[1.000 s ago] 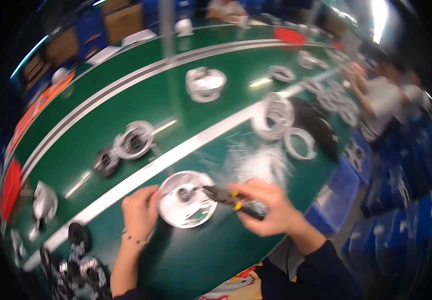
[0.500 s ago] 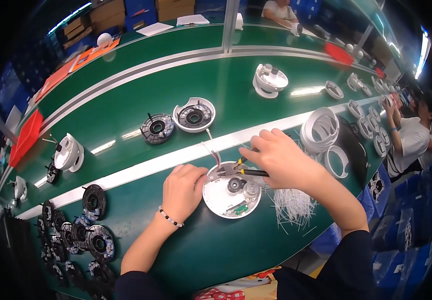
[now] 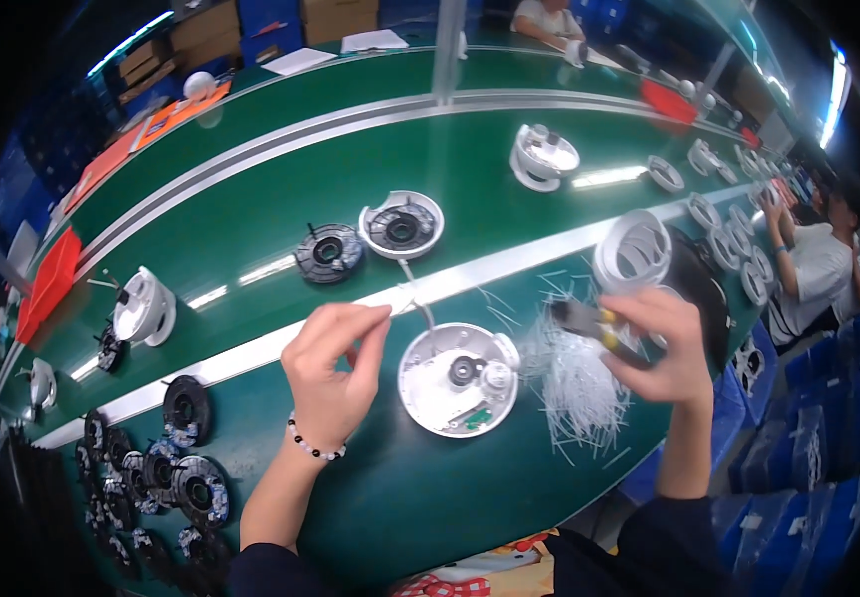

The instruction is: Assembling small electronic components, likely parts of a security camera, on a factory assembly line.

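Observation:
A round white housing (image 3: pixel 425 398) with a dark lens-like part and a small green board lies on the near green bench. A thin cable (image 3: pixel 424 312) runs up from its rim toward the metal strip. My left hand (image 3: pixel 330 363) is raised left of the housing, thumb and forefinger pinched together; whatever they hold is too small to make out. My right hand (image 3: pixel 664 338) grips cutting pliers (image 3: pixel 581 320) with black and yellow handles, blurred by motion. The pliers hover over a heap of thin white plastic strips (image 3: pixel 584 403), apart from the housing.
Black round parts (image 3: pixel 201 486) cluster at left. Beyond the metal strip (image 3: pixel 509 261) sit a white ring with a black insert (image 3: pixel 402 227), another black disc (image 3: pixel 328 253) and a white assembly (image 3: pixel 543 159). Stacked white rings (image 3: pixel 633 254) stand at right, with co-workers (image 3: pixel 816 261) beyond.
My right hand has carried the pliers from the housing rightward over the strip heap. My left hand has lifted off the housing's rim and moved left.

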